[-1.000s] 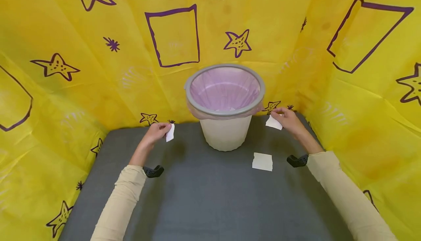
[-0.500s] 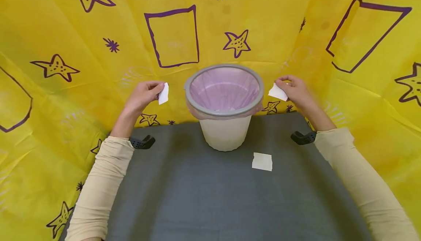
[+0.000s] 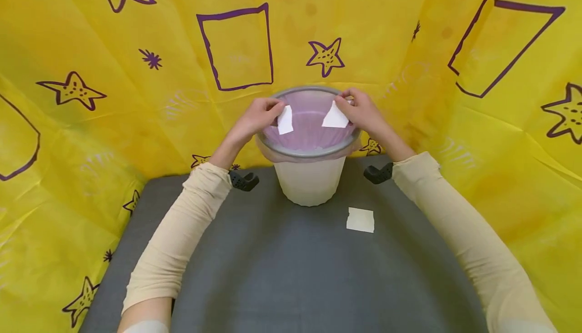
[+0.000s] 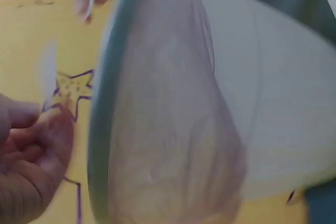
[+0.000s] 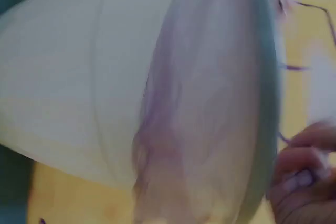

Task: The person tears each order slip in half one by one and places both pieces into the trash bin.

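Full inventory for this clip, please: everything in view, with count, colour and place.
bin: 1, whitish with grey rim, back of the work surface
liner: 1, translucent pink-purple, inside the bin, folded over its rim
left paper: 1, white, at the bin's mouth
right paper: 1, white, at the bin's mouth
loose paper: 1, off-white, on the grey surface
backdrop: yellow, purple drawings, behind and beside
wrist devices: 2, black, one per wrist
sleeves: 2, beige, on both arms
left hand: 1, pinching left paper
right hand: 1, pinching right paper

Free gap between paper pieces (image 3: 285,121), bin rim (image 3: 310,154) below, yellow wall (image 3: 291,25) behind
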Motion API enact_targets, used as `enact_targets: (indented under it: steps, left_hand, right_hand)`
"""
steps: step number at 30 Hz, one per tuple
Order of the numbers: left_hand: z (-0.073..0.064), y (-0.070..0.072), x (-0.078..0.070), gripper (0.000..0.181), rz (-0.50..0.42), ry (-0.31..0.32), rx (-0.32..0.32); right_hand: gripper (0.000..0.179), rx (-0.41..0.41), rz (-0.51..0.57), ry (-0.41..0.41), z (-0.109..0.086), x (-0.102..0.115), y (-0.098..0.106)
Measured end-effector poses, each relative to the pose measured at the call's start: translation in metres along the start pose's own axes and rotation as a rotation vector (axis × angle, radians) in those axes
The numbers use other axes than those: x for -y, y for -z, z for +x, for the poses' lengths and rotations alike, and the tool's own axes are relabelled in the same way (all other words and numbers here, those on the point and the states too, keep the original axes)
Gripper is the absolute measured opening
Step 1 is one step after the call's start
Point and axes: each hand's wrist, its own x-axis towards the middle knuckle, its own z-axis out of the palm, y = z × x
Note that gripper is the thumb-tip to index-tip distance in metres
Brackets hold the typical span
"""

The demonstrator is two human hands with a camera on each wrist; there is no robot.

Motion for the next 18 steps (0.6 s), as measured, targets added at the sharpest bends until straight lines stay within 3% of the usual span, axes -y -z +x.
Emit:
enact_targets:
  steps: [5,10,14,18]
  left_hand:
    - [0.013,-0.018,-0.015,0.057,0.278,-0.086,-0.009]
    - [0.009,-0.022,-0.013,0.061,0.292,-0.074,-0.025]
    - [0.008,-0.022,-0.006,0.064,0.326,-0.081,-0.015]
    - [0.004,-0.012,0.006,0.063,0.485,-0.093,-0.069]
  right_hand:
    - [0.049,-0.009,-0.208,0.149,0.008,0.008,-0.023]
    - [0.050,-0.033,-0.318,0.235,0.005,0.009,-0.028]
    - [0.053,-0.013,-0.360,0.251,0.005,0.007,-0.029]
    - [0.056,-0.009,-0.499,0.234,0.004,0.000,-0.018]
